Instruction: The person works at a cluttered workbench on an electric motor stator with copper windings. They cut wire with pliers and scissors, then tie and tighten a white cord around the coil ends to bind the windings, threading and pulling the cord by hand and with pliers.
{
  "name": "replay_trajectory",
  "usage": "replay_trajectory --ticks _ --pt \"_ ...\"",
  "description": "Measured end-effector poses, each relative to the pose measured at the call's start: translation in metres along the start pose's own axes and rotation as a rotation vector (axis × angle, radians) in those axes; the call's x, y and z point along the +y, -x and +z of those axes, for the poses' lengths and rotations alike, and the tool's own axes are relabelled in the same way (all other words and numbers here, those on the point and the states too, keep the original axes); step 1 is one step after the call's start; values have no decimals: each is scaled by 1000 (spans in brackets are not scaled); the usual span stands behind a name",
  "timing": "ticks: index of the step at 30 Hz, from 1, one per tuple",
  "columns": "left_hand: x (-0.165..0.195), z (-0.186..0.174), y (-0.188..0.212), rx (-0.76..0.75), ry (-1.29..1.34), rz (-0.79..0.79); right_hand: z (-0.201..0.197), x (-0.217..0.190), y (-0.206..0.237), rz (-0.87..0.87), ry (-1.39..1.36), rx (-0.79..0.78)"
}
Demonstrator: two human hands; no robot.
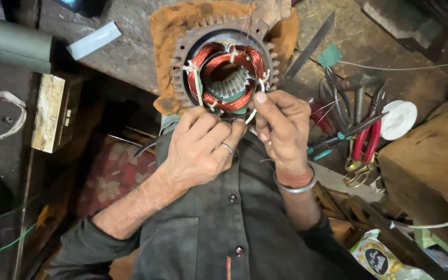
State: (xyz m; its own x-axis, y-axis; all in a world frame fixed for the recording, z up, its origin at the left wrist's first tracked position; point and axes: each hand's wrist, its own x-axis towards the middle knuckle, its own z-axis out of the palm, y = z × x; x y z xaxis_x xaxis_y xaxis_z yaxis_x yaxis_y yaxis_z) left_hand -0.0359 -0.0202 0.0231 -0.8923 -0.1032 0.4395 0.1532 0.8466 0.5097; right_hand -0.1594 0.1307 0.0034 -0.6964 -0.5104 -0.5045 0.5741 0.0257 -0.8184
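Observation:
A round motor stator [225,72] with copper windings and a toothed metal housing rests on an orange cloth [168,31] at the bench edge. My left hand [200,148], a ring on one finger, pinches at the stator's lower rim, fingers closed on something small I cannot make out. My right hand [281,124], a metal bangle on its wrist, holds a thin white tie or sleeve [252,111] at the windings' lower right edge, thumb pressed up against the coil. White ties wrap the copper coil in several places.
Red-handled pliers [366,140], scissors [359,168], a screwdriver and other hand tools lie right of the stator. A white tape roll [399,119] sits beside them. A long metal blade [309,49] lies behind. A wooden block [431,161] stands at right, a small box [47,111] at left.

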Motion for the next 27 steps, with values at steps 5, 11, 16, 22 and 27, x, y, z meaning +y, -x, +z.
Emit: replay_trajectory --ticks 5,11,16,22,27 --pt "0 -15 0 -33 55 -125 -1 1 5 75 -15 -9" --pt "-1 -22 10 -55 -27 -128 0 9 16 148 -51 -117" --pt "1 -9 16 25 27 -116 1 20 21 110 -118 -101" --pt "0 -5 17 39 15 -43 11 30 31 9 -42 9" --pt "-1 -12 14 -4 -20 -62 6 26 30 16 -74 -77"
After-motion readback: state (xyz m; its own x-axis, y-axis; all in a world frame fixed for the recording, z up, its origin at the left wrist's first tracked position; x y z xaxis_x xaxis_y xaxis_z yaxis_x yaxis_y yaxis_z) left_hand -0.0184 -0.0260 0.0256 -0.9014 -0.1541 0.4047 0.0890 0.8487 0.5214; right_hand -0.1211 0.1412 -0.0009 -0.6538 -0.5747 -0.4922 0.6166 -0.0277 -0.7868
